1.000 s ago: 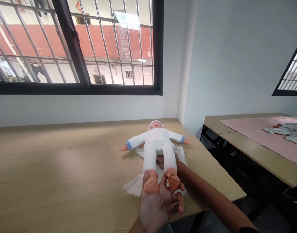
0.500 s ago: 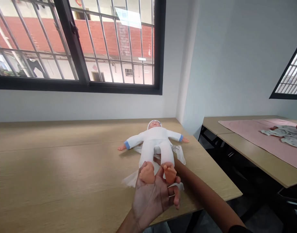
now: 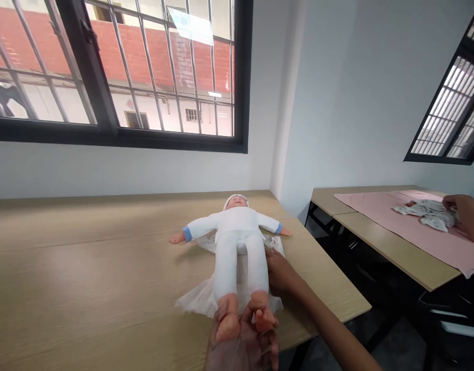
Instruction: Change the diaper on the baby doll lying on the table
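A baby doll point(image 3: 240, 221) in a white suit with blue cuffs lies on its back, arms spread, its head toward the wall. My left hand point(image 3: 237, 348), palm up, is closed around the doll's feet and ankles. Beneath the hips and legs lies a thin white sheet point(image 3: 198, 299), like an opened diaper, its crumpled upper corner showing to the right of the hip. My right hand point(image 3: 281, 270) is beside the doll's right-hand thigh in the picture, close to that corner, with its fingers curled. The leg partly hides the fingertips, so what they grip is unclear.
The doll lies near the right edge of a wooden table point(image 3: 85, 288). Across a gap stands another table point(image 3: 372, 242) with a pink cloth point(image 3: 376, 211). There, another person's hand point(image 3: 459, 203) touches small patterned white clothes point(image 3: 434, 214).
The doll's legs and my left hand appear lower and nearer. My right hand has moved from under the legs to beside the hip. The view has turned slightly right.
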`<state>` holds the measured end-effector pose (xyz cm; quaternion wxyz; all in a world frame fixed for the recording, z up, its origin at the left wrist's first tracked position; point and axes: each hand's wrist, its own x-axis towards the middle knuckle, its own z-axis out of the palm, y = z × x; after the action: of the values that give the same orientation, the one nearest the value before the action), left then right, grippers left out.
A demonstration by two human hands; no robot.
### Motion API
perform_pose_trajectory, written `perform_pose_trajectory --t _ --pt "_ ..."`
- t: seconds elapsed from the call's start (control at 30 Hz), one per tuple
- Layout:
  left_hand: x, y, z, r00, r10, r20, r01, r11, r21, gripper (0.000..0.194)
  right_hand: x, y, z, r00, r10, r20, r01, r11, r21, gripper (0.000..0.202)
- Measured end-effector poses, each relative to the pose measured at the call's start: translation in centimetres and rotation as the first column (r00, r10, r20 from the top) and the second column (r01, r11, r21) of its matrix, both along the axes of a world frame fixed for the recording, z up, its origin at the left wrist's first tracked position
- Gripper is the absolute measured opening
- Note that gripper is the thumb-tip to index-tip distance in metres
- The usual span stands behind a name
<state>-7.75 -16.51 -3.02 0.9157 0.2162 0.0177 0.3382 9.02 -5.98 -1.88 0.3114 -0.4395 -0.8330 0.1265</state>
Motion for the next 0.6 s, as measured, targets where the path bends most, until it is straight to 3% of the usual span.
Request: perform_pose_trajectory --t 0.1,0.2,0.27,0.4,0.5,0.6 --pt "-0.3 -0.3 -1.4 1.000 0.025 -0.015 -0.026 0.998 -0.056 0.050 0.9 0.1 -0.3 0.989 -0.144 0.007 0.144 0.989 0.035 0.026" --pt "-0.3 -0.5 -2.5 0.998 0.066 -0.011 -0.067 0.994 -0.083 0.047 0.9 0.2 -0.5 0.949 -0.261 -0.175 0.267 0.964 0.010 0.030" --pt "-0.3 -0.5 -3.0 0.996 0.088 -0.010 -0.089 0.991 -0.104 0.044 0.6 0.1 -0.7 0.911 -0.268 -0.315 0.258 0.963 -0.074 0.030" --pt "-0.3 -0.9 -3.5 0.989 0.145 -0.011 -0.145 0.974 -0.172 0.038 0.1 -0.2 -1.0 0.813 -0.276 -0.512 0.089 0.929 -0.359 0.042" --pt "-0.1 -1.3 -4.2 0.984 0.180 0.007 -0.175 0.963 -0.203 0.040 -0.2 -0.6 -1.0 0.765 -0.259 -0.590 -0.122 0.840 -0.528 0.064" --pt "0.3 -1.5 -5.3 0.980 0.193 0.057 -0.176 0.959 -0.222 0.048 -0.7 -1.3 -0.3 0.712 -0.219 -0.667 -0.311 0.754 -0.579 0.088"
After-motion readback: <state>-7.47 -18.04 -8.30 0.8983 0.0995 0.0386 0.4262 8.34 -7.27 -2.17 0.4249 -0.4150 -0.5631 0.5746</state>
